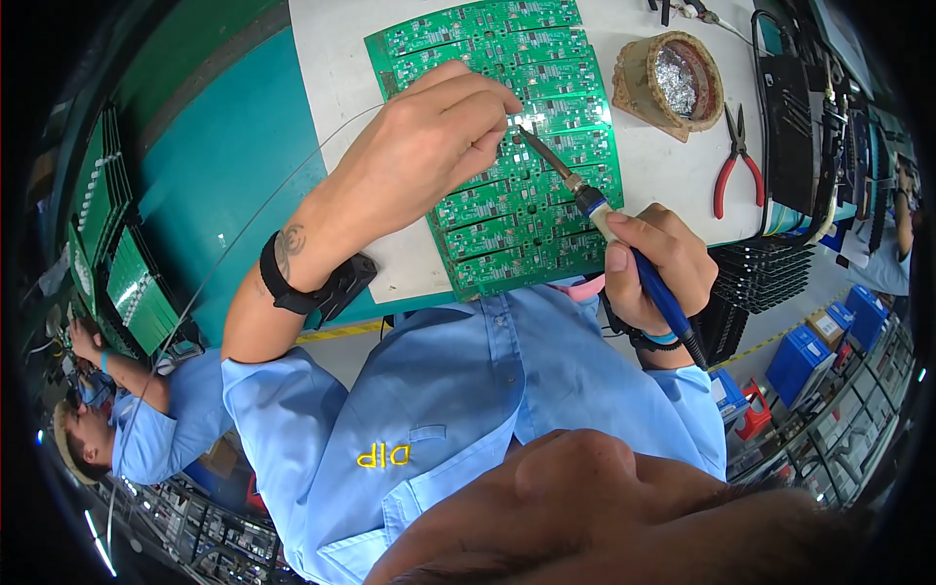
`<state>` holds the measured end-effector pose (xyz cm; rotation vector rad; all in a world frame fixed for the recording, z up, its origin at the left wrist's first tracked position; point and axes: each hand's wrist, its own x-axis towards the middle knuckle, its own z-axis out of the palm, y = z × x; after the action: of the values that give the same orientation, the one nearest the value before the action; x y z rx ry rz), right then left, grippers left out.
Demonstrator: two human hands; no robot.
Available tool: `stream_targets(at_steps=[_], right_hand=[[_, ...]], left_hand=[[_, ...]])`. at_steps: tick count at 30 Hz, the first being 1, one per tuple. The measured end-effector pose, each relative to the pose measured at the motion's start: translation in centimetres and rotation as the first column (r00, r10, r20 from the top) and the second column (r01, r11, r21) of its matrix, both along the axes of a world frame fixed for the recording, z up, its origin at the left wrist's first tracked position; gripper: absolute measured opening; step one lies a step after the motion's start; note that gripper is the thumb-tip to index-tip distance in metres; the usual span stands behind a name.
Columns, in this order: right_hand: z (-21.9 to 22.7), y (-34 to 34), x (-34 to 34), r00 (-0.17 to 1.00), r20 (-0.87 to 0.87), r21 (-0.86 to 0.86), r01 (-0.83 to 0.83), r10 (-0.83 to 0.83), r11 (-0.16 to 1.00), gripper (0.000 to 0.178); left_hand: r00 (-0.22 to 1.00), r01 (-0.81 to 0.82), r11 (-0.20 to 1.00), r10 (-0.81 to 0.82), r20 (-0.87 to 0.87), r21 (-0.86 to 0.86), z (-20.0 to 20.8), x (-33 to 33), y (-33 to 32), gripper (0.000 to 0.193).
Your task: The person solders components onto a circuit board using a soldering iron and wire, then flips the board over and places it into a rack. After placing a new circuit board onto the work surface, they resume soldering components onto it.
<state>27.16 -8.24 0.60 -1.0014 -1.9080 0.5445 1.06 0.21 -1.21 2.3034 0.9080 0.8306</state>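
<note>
My right hand [665, 265] is closed around the handle of a soldering iron [595, 202], blue and cream with a dark cable. Its tip touches or nearly touches a green circuit board panel [468, 255], divided into several rows of small components. Over the panel's left part, my left hand [434, 136] is pinched close to the iron's tip. A thin solder wire [276, 189] runs up from the lower left and passes behind that hand; its end between the fingertips is hard to make out. The panel lies on a white work surface [336, 60].
Right of the panel stands a round brown pot [636, 83] with silvery bits inside, beside red-handled pliers [738, 161]. A teal mat [214, 146] covers the left side. Racked green boards [127, 278] and a co-worker in blue [175, 414] are farther left. Blue bins [799, 363] stand at right.
</note>
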Motion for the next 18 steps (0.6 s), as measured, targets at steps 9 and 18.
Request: stream_targets(at_steps=[9,18], right_hand=[[0.06,-0.06,0.02,1.000,0.006,0.006,0.007,-0.007,1.000,0.016],[0.31,-0.11,-0.05,1.000,0.007,-0.002,0.010,-0.010,1.000,0.016]], left_hand=[[1.000,0.005,1.000,-0.005,-0.013,-0.015,-0.06,-0.01,-0.05,0.015],[1.000,0.007,1.000,-0.007,-0.018,-0.019,-0.10,-0.01,-0.21,0.014]])
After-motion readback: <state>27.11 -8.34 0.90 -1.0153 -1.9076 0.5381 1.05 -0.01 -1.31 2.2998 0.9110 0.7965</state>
